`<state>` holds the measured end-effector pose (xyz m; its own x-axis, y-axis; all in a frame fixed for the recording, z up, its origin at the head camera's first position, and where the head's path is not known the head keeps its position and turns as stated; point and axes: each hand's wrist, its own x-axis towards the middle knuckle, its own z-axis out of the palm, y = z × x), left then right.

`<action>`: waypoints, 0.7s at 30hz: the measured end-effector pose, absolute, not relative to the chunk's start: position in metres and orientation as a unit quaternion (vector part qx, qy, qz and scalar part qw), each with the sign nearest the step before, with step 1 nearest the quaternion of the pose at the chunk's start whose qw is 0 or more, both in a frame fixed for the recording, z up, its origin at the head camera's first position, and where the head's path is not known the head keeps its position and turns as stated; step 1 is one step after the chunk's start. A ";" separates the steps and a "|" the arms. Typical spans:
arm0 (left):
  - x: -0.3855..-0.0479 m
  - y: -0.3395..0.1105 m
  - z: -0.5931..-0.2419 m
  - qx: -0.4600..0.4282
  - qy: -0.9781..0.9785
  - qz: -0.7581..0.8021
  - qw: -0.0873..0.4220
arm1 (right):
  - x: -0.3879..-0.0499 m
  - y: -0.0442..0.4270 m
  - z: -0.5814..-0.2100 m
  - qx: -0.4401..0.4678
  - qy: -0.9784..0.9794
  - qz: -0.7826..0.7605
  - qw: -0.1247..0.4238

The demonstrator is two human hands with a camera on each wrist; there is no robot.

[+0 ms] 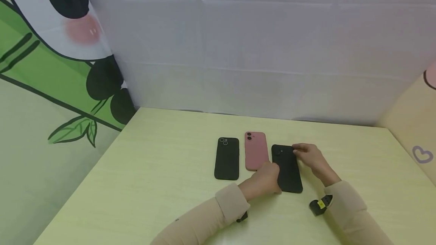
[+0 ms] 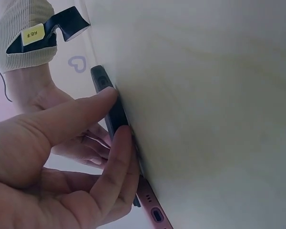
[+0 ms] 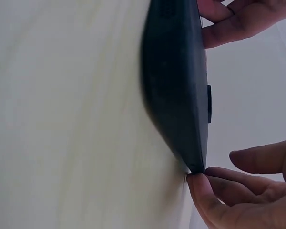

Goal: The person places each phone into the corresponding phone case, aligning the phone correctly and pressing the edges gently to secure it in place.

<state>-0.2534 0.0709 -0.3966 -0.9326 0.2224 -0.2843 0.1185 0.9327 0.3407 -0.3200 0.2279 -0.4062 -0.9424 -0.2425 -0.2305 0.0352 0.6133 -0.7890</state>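
Note:
Three phones lie back up in a loose row in the head view: a black phone [image 1: 226, 158] at the left, a pink phone [image 1: 257, 151] in the middle and a second black phone [image 1: 287, 168] at the right. My left hand [image 1: 263, 179] holds the right-hand black phone at its near left edge, thumb and curled fingers against it in the left wrist view. At the far right corner of that phone, my right hand [image 1: 313, 160] touches it with its fingertips. In the right wrist view, the right thumb [image 3: 257, 160] stands apart from the black phone [image 3: 176, 86].
The phones are on a pale yellow table [image 1: 163, 150]. Behind it rises a plain light wall [image 1: 255, 48]. A cartoon-printed wall [image 1: 51, 86] stands at the left, another wall with a heart [image 1: 422, 154] at the right. A camera [image 1: 318, 206] hangs at the right wrist.

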 end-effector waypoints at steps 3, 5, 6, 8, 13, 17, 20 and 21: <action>-0.254 0.071 -0.397 0.095 0.970 0.156 0.158 | -0.319 0.226 -0.406 -0.071 0.895 -0.414 0.152; -0.255 0.071 -0.398 0.099 0.970 0.157 0.155 | -0.319 0.226 -0.405 -0.080 0.900 -0.402 0.150; -0.255 0.071 -0.399 0.099 0.970 0.158 0.154 | -0.318 0.226 -0.404 -0.083 0.902 -0.398 0.149; -0.254 0.070 -0.399 0.098 0.970 0.163 0.150 | -0.317 0.227 -0.403 -0.090 0.906 -0.387 0.147; -0.247 0.062 -0.393 0.099 0.967 0.186 0.143 | -0.314 0.233 -0.397 -0.116 0.922 -0.350 0.118; -0.240 0.039 -0.384 0.112 0.953 0.251 0.125 | -0.311 0.239 -0.393 -0.178 0.929 -0.317 0.063; -0.241 0.014 -0.375 0.109 0.946 0.284 0.109 | -0.308 0.245 -0.389 -0.218 0.924 -0.314 -0.006; -0.242 0.004 -0.372 0.107 0.949 0.279 0.099 | -0.306 0.247 -0.388 -0.226 0.923 -0.310 -0.032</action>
